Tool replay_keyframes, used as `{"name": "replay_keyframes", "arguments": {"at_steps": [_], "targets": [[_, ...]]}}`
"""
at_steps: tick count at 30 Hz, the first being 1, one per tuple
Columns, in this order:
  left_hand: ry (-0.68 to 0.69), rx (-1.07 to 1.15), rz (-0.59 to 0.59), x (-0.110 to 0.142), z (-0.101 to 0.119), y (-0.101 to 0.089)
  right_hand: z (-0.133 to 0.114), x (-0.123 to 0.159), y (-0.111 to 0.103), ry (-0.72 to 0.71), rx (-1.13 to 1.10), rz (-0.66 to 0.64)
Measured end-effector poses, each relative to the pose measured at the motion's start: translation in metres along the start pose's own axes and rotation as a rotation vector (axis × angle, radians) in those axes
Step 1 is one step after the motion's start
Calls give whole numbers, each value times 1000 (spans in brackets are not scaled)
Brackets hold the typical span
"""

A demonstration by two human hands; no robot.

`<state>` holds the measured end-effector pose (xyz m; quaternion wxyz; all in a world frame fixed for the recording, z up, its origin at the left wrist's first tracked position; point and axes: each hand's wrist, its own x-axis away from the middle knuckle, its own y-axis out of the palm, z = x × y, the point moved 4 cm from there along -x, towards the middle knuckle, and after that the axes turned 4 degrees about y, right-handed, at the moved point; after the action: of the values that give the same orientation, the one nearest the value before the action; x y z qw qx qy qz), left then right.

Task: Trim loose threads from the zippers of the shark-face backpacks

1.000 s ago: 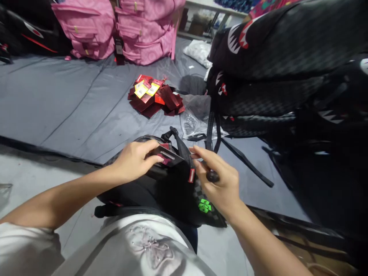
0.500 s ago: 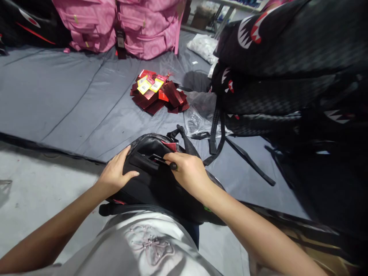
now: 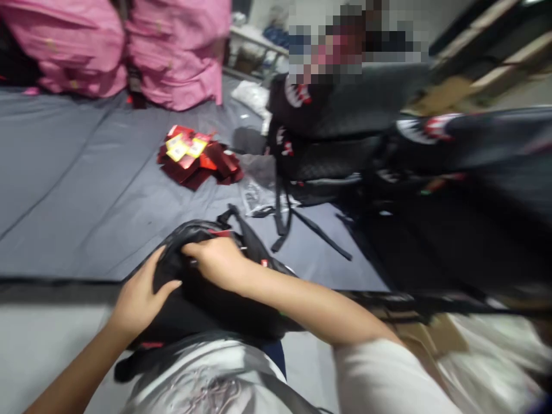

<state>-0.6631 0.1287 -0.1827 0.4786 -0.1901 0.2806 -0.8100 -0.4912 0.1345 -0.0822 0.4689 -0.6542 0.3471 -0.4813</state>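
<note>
A black backpack [image 3: 202,305] with red trim lies against my front at the table's edge. My left hand [image 3: 138,293] rests on its left side, thumb spread away from the stretched fingers. Over the upper part of the backpack, my right hand [image 3: 215,261] is closed, its fingertips at a dark opening or fold. A small dark piece shows under those fingers, too blurred and hidden to name. Loose black straps [image 3: 319,233] trail from the bags to the right across the table.
Dark red tags [image 3: 198,164], some with yellow labels, lie piled on the grey-covered table [image 3: 64,207]. Pink backpacks [image 3: 176,57] stand behind. Black backpacks [image 3: 332,144] are stacked at the right, near a clear plastic bag [image 3: 259,184]. A blurred-out person [image 3: 336,46] is at the back.
The view has swung to the right. My right hand has moved up and left over the backpack, closer to my left hand. The black item seen in its fingers is now mostly hidden.
</note>
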Motion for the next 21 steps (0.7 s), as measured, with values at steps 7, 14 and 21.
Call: {"name": "replay_keyframes", "arguments": {"at_steps": [7,14,21], "targets": [[-154,-114,-12,-16,-14,-3,6,0,-7,-180,114,-15],[-103,-91,-131,-15,12,-5,58,108,-16,278,117,-46],[294,-162,19,16,106,-22,92,300,17,776,-1053,216]]}}
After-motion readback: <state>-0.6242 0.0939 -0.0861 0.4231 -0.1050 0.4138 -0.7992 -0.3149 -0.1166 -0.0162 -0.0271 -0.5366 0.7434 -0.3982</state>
